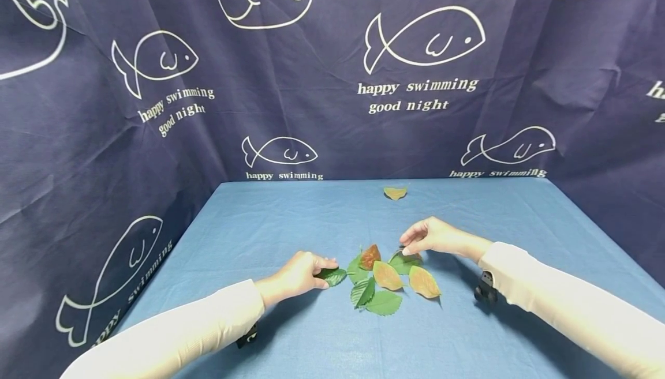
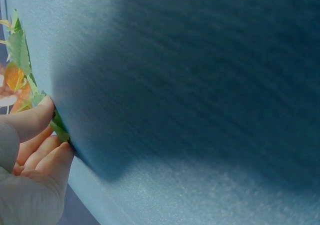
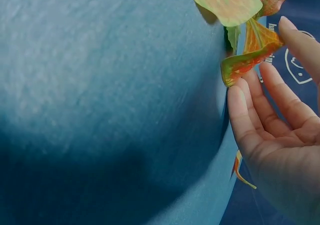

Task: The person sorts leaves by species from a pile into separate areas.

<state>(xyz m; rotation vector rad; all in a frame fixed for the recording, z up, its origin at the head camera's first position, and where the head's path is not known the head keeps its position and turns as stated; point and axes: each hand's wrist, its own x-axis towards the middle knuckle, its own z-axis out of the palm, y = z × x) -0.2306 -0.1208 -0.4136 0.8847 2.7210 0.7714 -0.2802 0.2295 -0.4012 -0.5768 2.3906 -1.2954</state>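
Green leaf [image 1: 335,277] pinched by the left hand [image 1: 300,273] is needing gentleness; the right hand [image 1: 435,236] is loosely cupping an orange leaf [image 3: 259,41], grip unclear.

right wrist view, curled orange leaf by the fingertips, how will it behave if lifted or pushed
The curled orange leaf looks thin, so it is probably very light. Its edge folds over, suggesting it bends easily. Its uneven curl might make it rock if pushed.

My head view, farthest off, looks forward and down over my left fingers [image 2: 57,162] and right fingers [image 3: 240,117]; each close wrist view faces past its own fingers. Head and left wrist share the green leaf [image 1: 336,277] in my left fingers.
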